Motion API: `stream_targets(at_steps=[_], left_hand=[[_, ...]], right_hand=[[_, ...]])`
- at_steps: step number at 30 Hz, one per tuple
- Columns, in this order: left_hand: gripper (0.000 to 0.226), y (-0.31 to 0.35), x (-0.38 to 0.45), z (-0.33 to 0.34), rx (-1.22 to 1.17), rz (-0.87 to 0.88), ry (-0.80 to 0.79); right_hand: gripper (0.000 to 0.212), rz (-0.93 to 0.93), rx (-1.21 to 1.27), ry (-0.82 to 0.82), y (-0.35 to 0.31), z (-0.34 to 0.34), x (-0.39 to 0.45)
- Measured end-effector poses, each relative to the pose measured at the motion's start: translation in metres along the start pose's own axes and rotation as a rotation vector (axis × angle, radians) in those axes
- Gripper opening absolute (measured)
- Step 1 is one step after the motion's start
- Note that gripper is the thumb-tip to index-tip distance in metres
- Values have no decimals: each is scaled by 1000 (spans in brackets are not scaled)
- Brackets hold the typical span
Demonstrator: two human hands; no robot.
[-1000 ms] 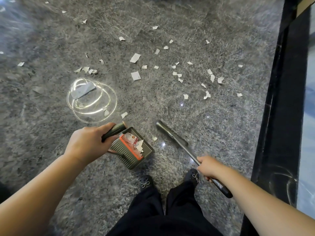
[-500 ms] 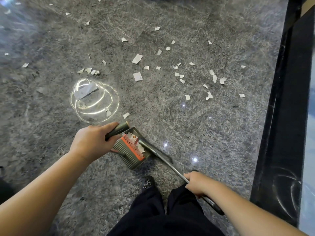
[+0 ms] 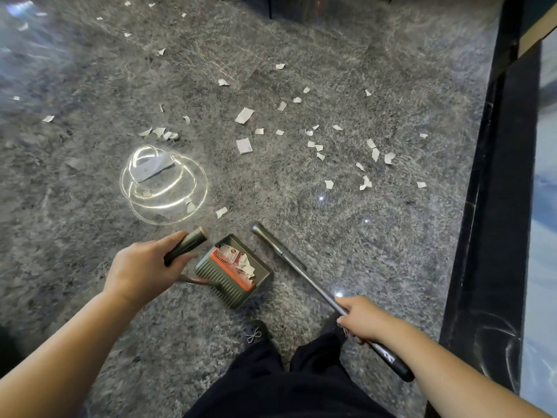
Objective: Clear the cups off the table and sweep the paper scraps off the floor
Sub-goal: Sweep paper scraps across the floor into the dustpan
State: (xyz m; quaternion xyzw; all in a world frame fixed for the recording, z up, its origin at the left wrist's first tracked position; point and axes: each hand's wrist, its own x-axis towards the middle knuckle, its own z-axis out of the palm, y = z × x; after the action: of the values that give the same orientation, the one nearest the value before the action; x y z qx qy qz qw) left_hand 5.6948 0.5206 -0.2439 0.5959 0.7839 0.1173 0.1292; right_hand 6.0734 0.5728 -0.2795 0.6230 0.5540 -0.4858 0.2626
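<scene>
- The paper scraps lie strewn over the grey stone floor ahead of the person, thickest in the middle and towards the right; two bigger pieces sit near the centre.
- A few scraps already lie in the dustpan, which rests on the floor just in front of the feet, an orange comb strip across its tray.
- The left hand is curled round the dustpan handle, knuckles up, the forearm reaching in from the lower left.
- The right hand grips the broom handle partway along, fingers wrapped, the forearm coming in from the lower right.
- The handle slants from the lower right up towards the dustpan; its far end sits just right of the pan, apart from it.
- Dark trousers and shoe tips show at the bottom.
- A ring-shaped light reflection glows on the floor to the left, a paper piece within it.
- A black border strip edges the floor on the right.
</scene>
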Motion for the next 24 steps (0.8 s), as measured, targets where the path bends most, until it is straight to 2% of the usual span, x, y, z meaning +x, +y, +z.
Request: stream_targets(at_steps=[2, 9, 16, 24], left_hand=[[38, -3, -9, -4, -21, -69, -3], [35, -21, -26, -24, -98, -305, 106], [34, -43, -12, -36, -131, -405, 168], [27, -67, 48, -44, -122, -532, 192]], right_hand=[[55, -19, 20, 14, -8, -8, -3], [55, -119, 15, 56, -60, -28, -3], [57, -171, -80, 81, -113, -63, 24], [33, -239, -224, 46, -181, -114, 75]])
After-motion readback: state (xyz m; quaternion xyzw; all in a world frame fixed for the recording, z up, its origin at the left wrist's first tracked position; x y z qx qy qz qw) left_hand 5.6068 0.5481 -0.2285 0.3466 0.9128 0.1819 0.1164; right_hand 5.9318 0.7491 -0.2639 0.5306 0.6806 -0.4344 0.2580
